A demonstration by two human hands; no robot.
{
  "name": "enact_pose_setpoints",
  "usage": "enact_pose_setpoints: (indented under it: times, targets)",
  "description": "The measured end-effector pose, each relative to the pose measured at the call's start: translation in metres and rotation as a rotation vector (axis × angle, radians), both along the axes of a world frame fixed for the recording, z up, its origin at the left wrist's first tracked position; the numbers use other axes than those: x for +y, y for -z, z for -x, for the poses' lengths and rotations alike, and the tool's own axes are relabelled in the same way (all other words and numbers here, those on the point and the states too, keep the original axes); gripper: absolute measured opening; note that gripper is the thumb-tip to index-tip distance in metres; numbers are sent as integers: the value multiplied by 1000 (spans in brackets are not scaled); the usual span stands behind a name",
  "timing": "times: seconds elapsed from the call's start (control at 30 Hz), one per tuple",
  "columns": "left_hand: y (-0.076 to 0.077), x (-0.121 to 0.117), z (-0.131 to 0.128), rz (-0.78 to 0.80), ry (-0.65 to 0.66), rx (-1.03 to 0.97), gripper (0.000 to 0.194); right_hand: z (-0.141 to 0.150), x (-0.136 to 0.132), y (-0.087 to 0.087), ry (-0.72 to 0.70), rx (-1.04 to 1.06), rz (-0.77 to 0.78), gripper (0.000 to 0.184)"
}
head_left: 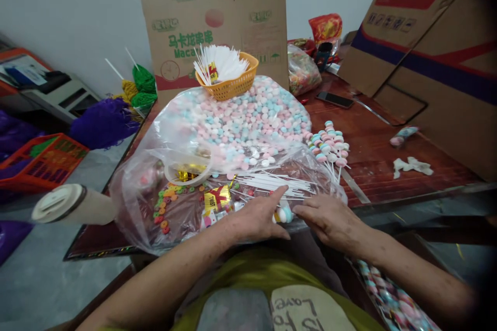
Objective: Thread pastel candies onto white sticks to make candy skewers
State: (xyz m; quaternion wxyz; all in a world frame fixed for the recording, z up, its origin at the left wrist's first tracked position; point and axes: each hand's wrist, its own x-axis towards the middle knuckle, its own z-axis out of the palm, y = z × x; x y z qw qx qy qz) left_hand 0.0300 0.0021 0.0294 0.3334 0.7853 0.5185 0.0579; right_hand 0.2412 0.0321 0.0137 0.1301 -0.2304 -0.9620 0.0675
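Observation:
My left hand reaches over the near edge of the plastic bag, index finger and thumb stretched apart. In the gap beside it are a few blue, white and yellow candies; whether they sit on a stick is hard to see. My right hand is at their right, its fingers bent and closed together near the candies. What those fingertips hold is hidden. Just beyond both hands lies a loose pile of white sticks. Pink, blue and white candies fill the clear plastic bag behind.
A yellow basket of white sticks stands on the candies. Finished candy skewers lie at the right, with a phone farther back. Cardboard boxes rise behind. A lidded cup is at the left edge.

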Motion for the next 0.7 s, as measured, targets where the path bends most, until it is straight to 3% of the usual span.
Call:
enact_pose_setpoints:
  times: [0.07,0.1,0.2,0.27,0.37,0.43,0.5,0.57,0.7]
  targets:
    - [-5,0,10,-44,7,16,109,-5,1,2,21,31,34,23]
    - [-8,-2,16,-83,5,85,108,-8,2,3,40,68,56,22]
    - [-15,-10,30,-177,-53,375,65,-14,5,4,66,186,141,22]
    - [-17,-14,36,-134,-103,423,28,-16,7,3,32,211,144,22]
    - [-18,-14,45,129,-9,175,8,-17,11,-8,-42,209,-84,20]
    - [-18,-10,50,378,106,-60,16,-18,13,-20,-80,192,-285,20]
    - [-18,-5,53,547,136,-206,25,-19,13,-31,-118,170,-412,24]
    - [-18,-2,52,583,94,-273,30,-18,10,-36,-127,156,-448,26]
    - [-17,-1,44,487,51,-307,27,-13,3,-29,-90,183,-415,22]
